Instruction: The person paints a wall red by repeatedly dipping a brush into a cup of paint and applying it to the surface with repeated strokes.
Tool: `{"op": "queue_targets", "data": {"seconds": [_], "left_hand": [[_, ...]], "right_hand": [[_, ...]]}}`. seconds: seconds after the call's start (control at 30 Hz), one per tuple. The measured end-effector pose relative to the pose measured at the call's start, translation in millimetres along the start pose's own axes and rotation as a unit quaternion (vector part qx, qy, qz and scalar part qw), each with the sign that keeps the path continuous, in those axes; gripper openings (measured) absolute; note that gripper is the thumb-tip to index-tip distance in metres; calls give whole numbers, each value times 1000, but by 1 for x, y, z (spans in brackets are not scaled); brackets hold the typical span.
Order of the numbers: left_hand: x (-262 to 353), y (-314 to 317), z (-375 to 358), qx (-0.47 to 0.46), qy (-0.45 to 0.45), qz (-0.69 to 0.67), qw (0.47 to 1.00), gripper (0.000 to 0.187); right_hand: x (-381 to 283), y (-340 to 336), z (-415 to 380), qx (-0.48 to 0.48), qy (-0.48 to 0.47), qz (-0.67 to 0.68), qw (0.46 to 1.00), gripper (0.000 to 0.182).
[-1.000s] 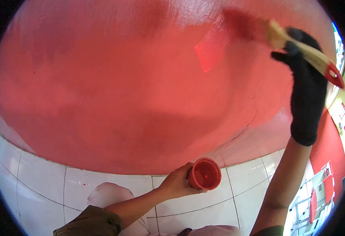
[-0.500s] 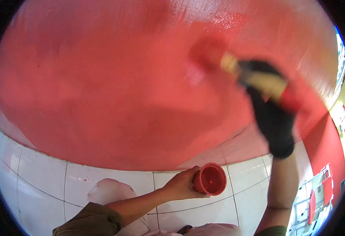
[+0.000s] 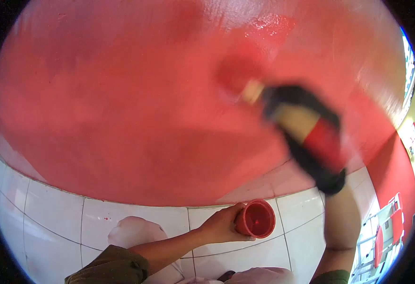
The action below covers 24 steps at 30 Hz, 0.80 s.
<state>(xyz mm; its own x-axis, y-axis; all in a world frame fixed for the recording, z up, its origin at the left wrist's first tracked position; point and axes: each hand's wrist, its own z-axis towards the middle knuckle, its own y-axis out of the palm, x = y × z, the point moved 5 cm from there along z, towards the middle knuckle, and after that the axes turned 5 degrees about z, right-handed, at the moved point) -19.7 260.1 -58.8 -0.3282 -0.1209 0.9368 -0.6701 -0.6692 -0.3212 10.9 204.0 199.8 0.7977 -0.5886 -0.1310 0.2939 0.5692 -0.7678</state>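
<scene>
My left hand (image 3: pixel 224 225) is wrapped round a red cup (image 3: pixel 259 220) low in the view, with red paint inside it. Dressed in a black glove, my right hand (image 3: pixel 300 128) grips a paintbrush (image 3: pixel 253 92) with a pale wooden and red handle. Motion blurs the brush, whose bristles are at the red wall (image 3: pixel 146 109). A wet, glossy patch of red paint (image 3: pixel 271 28) shows on the wall above the brush.
White floor tiles (image 3: pixel 51 213) run along the foot of the wall, with a few small red spots at the left. Red and white chairs (image 3: pixel 389 232) stand at the lower right. My covered knees show at the bottom.
My right hand and the brush have moved down and to the left across the wall. My left hand and the cup have shifted very slightly right and down in the view.
</scene>
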Motion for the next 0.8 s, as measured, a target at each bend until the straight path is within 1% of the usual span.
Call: {"op": "queue_targets", "data": {"seconds": [0.03,0.07,0.13,0.2,0.23,0.27,0.3,0.33,0.37,0.4,0.47,0.53,0.57,0.6,0.67,0.7,0.77,0.8], "left_hand": [[-1,1,0,3,4,3,1000,84],[-2,1,0,6,9,5,1000,83],[-2,0,0,1,5,-22,1000,83],[-2,2,-2,-3,2,-50,999,82],[-3,2,-1,-1,-2,-31,1000,82],[-4,2,-1,1,-6,-13,1000,82],[-3,3,-1,-2,-4,-12,1000,82],[-3,3,-1,-1,0,-17,1000,83],[-3,3,-2,-1,4,-22,1000,83],[-4,4,-2,-2,5,-19,1000,83],[-6,4,-1,10,22,-10,1000,83],[-2,5,-2,5,16,-22,1000,83],[0,5,-2,5,12,-37,999,83],[1,6,-2,1,11,-36,999,83],[2,6,-1,-3,11,-72,997,83],[0,8,-1,-4,11,-72,997,83],[-3,9,1,4,31,-66,997,84],[-3,9,0,5,32,-65,997,84]], "right_hand": [[19,-23,-6,204,63,-174,961,27],[0,-51,22,173,-60,-166,969,27],[-6,-76,24,287,-86,-100,949,20],[5,-67,9,209,-135,-203,947,24],[21,-46,-3,143,-43,-95,984,24],[28,-12,-20,94,66,-155,981,26],[22,10,-29,56,123,-122,983,26],[5,30,-42,-39,-112,-234,965,27],[1,40,-55,-79,-126,-193,970,28],[-5,43,-58,-99,-146,-170,970,26],[6,30,-48,-104,-17,-36,994,22],[21,-17,-24,21,-35,-10,999,20],[22,-36,-14,148,-35,-53,987,23],[42,-62,-9,206,29,-154,966,24],[28,-93,7,281,-38,-70,956,22],[28,-92,3,282,-37,-70,956,22],[31,-67,-8,154,-68,-134,977,23],[50,-38,-25,111,-45,-162,980,29]]}}
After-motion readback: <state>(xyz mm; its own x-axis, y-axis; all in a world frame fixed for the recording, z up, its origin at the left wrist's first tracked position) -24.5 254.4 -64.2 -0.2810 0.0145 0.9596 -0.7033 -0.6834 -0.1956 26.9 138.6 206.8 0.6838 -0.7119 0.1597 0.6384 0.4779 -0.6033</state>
